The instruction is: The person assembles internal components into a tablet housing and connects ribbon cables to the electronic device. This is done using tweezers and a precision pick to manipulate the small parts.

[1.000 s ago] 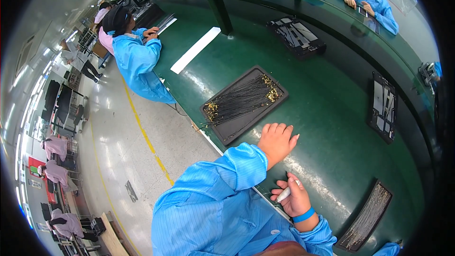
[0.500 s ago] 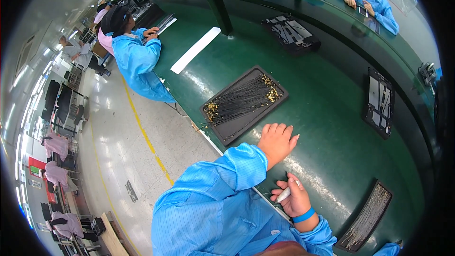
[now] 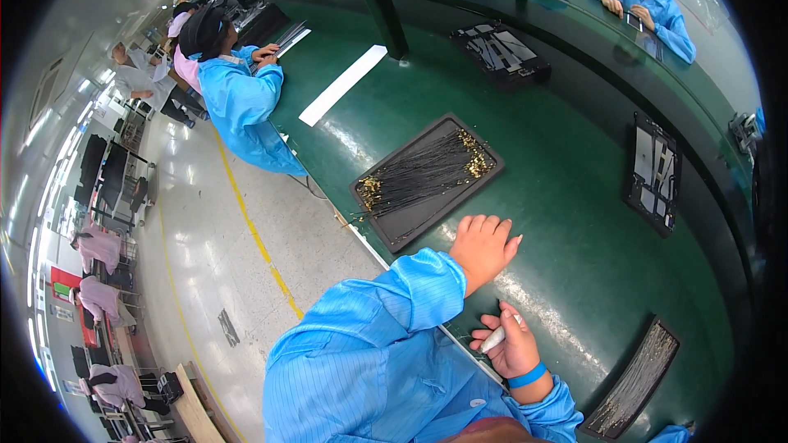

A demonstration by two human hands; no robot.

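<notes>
My left hand (image 3: 486, 251) rests back-up on the green table, its fingers stretched out and holding nothing. It lies by the near right edge of a dark tray (image 3: 413, 231), in which a bundle of thin black cables (image 3: 424, 169) with gold-coloured ends is spread. Closer to my body, my right hand (image 3: 517, 349), with a blue band at the wrist, is turned partly palm up. Its fingers are curled around a short white pen-like tool (image 3: 500, 334); a dark tip seems to show near the thumb.
A second dark tray with thin grey strands (image 3: 636, 381) lies at the near right. Black device housings (image 3: 502, 55) (image 3: 654, 174) lie on a darker strip beyond. A white strip (image 3: 343, 86) and a dark post (image 3: 376, 4) are farther off. Co-workers (image 3: 238, 98) sit at the left and far right.
The view has shifted very slightly. Both my hands keep their place and pose. In the far left aisle, a standing person in white has come nearer.
</notes>
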